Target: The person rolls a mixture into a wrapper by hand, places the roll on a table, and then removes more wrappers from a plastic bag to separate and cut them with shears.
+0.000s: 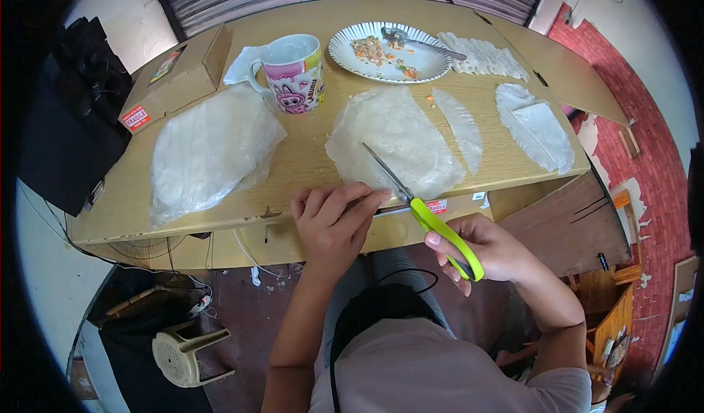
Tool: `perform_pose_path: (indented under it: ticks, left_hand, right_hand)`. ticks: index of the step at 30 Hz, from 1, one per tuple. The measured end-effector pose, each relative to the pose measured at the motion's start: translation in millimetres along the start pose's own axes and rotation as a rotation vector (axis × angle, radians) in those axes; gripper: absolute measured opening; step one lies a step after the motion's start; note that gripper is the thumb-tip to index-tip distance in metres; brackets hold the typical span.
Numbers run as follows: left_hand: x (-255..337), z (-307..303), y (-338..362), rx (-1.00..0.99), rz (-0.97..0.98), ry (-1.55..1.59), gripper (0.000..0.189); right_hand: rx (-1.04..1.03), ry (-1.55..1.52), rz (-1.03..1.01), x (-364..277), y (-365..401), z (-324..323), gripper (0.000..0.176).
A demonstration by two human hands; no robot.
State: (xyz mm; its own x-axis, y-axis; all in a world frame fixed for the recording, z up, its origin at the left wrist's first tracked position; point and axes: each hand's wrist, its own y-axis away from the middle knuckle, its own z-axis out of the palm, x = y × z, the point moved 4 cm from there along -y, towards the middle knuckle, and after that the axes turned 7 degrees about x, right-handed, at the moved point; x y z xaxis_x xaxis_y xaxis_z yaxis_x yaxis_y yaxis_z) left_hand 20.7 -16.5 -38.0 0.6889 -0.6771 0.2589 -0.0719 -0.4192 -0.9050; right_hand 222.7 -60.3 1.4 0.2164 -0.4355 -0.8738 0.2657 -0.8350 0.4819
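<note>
Scissors with lime green handles (444, 236) are in my right hand (488, 248), my fingers around the handles. Their metal blades point up and left over a round, thin white wrapper (392, 142) at the table's front edge. My left hand (334, 215) has its fingers bent and close together at the wrapper's lower edge, beside the blades; its fingertips pinch that edge. A curved cut strip (460, 128) lies to the right of the wrapper. Behind it, a white paper plate (348, 63) holds shredded filling (372, 50) and a spoon (425, 43).
A patterned mug (293, 83), a plastic bag of wrappers (209, 145) and a cardboard box (180, 76) stand on the left. Rolled white pieces (484, 57) and folded wrapper pieces (534, 131) lie on the right. A plastic stool (176, 358) is on the floor.
</note>
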Motion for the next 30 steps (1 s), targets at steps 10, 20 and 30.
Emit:
perform_pose_path:
  ticks: [10, 20, 30]
  left_hand:
    - [1, -1, -1, -0.015, 0.002, 0.004, 0.030]
    - [2, -1, -1, -0.015, 0.003, -0.011, 0.030]
    - [2, -1, -1, -0.026, -0.002, 0.009, 0.029]
  right_hand:
    - [0.015, 0.024, -0.003, -2, -5, 1, 0.050]
    - [0.009, 0.073, -0.028, -8, -14, 1, 0.051]
    - [0.036, 0.033, 0.001, -12, -25, 1, 0.052]
